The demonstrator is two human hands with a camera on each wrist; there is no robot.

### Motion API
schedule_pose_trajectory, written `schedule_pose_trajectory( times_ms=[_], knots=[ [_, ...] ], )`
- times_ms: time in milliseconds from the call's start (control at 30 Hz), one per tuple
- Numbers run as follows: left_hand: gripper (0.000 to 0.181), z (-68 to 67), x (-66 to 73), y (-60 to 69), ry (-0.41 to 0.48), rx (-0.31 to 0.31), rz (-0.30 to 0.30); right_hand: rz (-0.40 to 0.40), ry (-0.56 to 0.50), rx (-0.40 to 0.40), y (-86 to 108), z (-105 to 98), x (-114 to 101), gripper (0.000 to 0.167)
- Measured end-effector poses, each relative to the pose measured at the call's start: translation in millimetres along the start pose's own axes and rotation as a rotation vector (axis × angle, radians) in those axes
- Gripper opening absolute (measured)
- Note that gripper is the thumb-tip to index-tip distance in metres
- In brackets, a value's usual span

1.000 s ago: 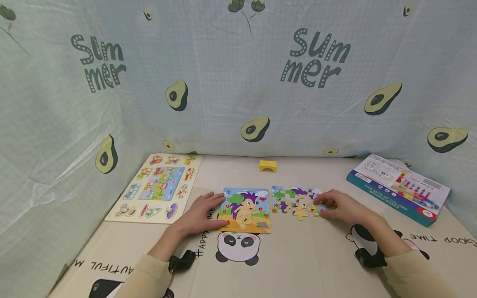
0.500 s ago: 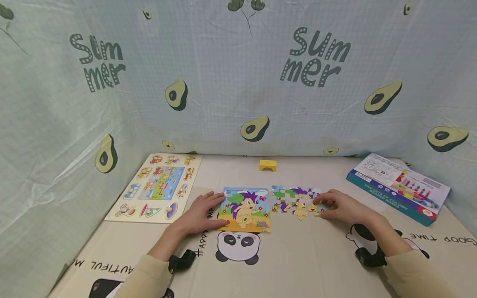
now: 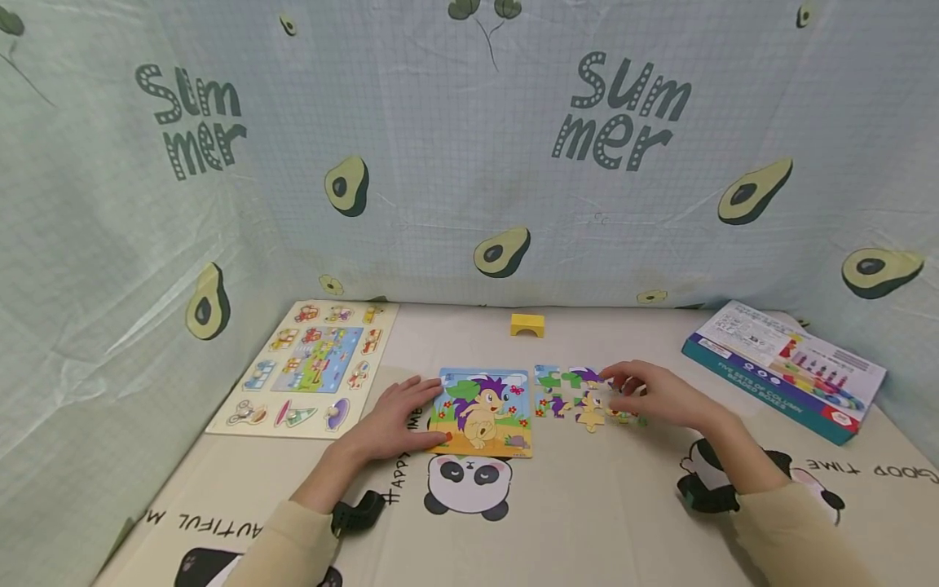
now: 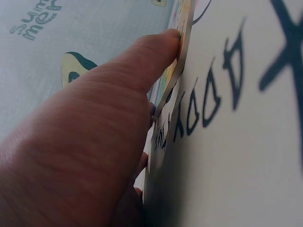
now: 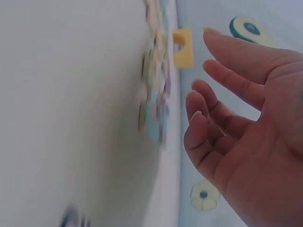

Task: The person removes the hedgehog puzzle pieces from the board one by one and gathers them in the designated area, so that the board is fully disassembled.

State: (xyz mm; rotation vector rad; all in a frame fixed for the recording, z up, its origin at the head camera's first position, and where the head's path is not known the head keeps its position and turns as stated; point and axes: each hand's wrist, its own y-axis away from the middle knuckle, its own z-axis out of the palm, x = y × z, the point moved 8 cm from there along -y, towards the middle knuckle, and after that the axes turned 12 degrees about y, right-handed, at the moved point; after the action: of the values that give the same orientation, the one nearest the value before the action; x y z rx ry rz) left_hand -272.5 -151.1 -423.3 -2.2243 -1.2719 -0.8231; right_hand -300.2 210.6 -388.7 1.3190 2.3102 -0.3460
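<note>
A square hedgehog picture board (image 3: 480, 414) lies flat at the middle of the table. The left hand (image 3: 392, 420) rests at its left side, fingers spread and thumb on its lower left edge; the left wrist view shows that thumb pressed on the board (image 4: 182, 42). Loose jigsaw pieces (image 3: 590, 409) lie in rows right of the board. Over the right end of these pieces hovers the right hand (image 3: 663, 395), its fingers loosely bent. In the right wrist view nothing is between thumb and fingers, and the blurred pieces (image 5: 155, 85) stand apart from the hand (image 5: 251, 123).
A yellow arch block (image 3: 527, 326) stands behind the pieces. At the left lies a wooden board with vehicle and toy pictures (image 3: 319, 360). A teal and white box (image 3: 785, 371) sits at the back right. Printed fabric (image 3: 411, 147) hangs behind the table.
From the right end pieces, the right hand has lifted and moved a little left and back, with its thumb and fingers farther apart. The left hand and the hedgehog board have stayed put.
</note>
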Motion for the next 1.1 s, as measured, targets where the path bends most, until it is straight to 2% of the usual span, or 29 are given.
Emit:
schedule_pose_trajectory(
  times_ms=[400, 767, 1000, 1100],
  knots=[
    [0.082, -0.5, -0.1, 1.2, -0.002, 0.001, 0.001, -0.078, -0.077, -0.020, -41.1, 24.5, -60.0, 0.044],
    [0.089, -0.9, 0.6, 3.4, 0.024, -0.043, -0.020, -0.181, -0.103, -0.075, -72.5, 52.4, -112.8, 0.043],
    [0.087, -4.7, 2.0, 3.7, 0.062, -0.033, 0.049, -0.200, -0.110, -0.087, -87.4, 69.8, -130.5, 0.042],
    [0.084, -5.4, 1.2, 5.2, 0.067, -0.031, 0.060, -0.199, -0.117, -0.095, -90.8, 76.6, -139.2, 0.042]
  ],
)
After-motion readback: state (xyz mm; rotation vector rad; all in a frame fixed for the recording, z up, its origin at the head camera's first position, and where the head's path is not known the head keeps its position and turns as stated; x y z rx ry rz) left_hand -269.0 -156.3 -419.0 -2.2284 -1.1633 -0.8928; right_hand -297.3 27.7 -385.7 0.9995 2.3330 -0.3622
